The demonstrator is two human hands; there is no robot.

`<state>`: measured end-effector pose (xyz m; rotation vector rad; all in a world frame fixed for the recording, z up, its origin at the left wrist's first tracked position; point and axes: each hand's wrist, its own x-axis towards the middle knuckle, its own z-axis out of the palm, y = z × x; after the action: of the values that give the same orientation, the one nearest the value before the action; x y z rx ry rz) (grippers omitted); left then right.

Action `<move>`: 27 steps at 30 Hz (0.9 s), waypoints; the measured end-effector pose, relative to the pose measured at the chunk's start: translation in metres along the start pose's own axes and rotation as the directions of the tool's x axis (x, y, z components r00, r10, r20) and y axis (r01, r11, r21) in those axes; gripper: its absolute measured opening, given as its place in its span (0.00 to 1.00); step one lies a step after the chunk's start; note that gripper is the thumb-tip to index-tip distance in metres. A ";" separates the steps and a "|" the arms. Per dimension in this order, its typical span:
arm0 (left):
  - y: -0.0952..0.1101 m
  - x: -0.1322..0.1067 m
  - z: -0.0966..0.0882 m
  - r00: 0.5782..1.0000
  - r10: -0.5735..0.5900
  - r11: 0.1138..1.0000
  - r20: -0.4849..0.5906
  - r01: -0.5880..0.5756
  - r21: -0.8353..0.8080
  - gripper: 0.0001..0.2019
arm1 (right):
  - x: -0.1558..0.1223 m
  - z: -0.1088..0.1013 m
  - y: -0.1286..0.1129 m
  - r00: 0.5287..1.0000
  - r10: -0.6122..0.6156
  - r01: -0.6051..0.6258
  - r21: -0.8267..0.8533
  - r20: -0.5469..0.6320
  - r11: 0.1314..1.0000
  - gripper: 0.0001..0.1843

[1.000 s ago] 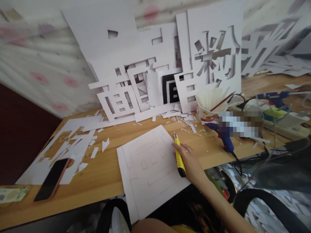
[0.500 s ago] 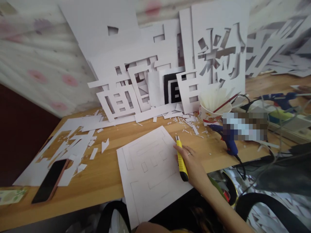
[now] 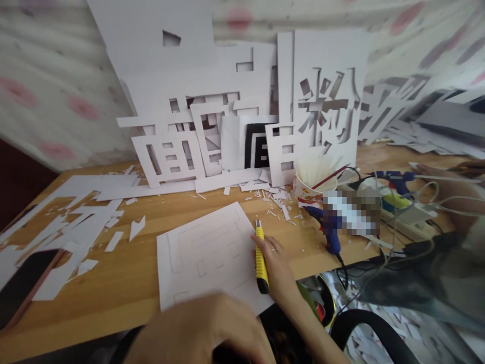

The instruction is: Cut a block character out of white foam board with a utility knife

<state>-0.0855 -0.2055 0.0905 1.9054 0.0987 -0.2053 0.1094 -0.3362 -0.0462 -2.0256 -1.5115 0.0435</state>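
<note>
At the sheet [image 3: 215, 237], right hand [image 3: 276, 263] grasps yellow cutter [image 3: 260, 260]; left hand [image 3: 212, 321] bends, grip unclear.

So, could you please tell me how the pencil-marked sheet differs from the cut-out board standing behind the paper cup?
Pose: the pencil-marked sheet lies on the table, while the cut-out board stands upright. State: the sheet shows thin outlines; the board has openings cut through it. Hands: the right hand, holding a yellow knife, is at the sheet's right edge; no hand touches the board. Both are white.
</note>
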 end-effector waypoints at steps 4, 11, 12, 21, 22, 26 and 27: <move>-0.029 0.044 -0.041 0.745 -0.196 0.904 -0.638 0.389 0.176 0.22 | 0.000 0.000 0.001 1.000 -0.008 0.008 0.008 -0.023 1.000 0.32; -0.086 0.121 -0.079 0.556 -0.258 0.557 -0.790 0.754 0.348 0.28 | -0.001 -0.001 0.004 0.996 -0.049 0.050 0.011 -0.076 0.999 0.30; -0.086 0.128 -0.080 0.573 -0.273 0.561 -0.773 0.747 0.356 0.29 | -0.001 0.000 0.005 0.995 -0.050 0.052 0.017 -0.085 0.999 0.31; -0.073 0.169 -0.092 0.773 -0.276 0.697 -0.571 0.570 0.435 0.25 | -0.001 0.002 0.007 0.999 0.000 -0.001 -0.027 -0.045 1.000 0.31; -0.074 0.173 -0.095 0.787 -0.272 0.710 -0.553 0.552 0.436 0.24 | -0.001 0.002 0.008 0.999 0.004 -0.006 -0.037 -0.048 0.999 0.33; -0.083 0.182 -0.105 0.799 -0.271 0.740 -0.536 0.529 0.415 0.25 | 0.004 0.006 0.016 0.998 0.021 -0.026 -0.080 -0.067 0.996 0.37; -0.085 0.183 -0.106 0.797 -0.267 0.746 -0.542 0.527 0.407 0.25 | 0.007 0.008 0.018 0.998 0.016 -0.021 -0.084 -0.069 0.996 0.36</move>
<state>0.0895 -0.0826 0.0116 2.4576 0.8783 -0.0772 0.1247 -0.3294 -0.0588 -2.0858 -1.4752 -0.0824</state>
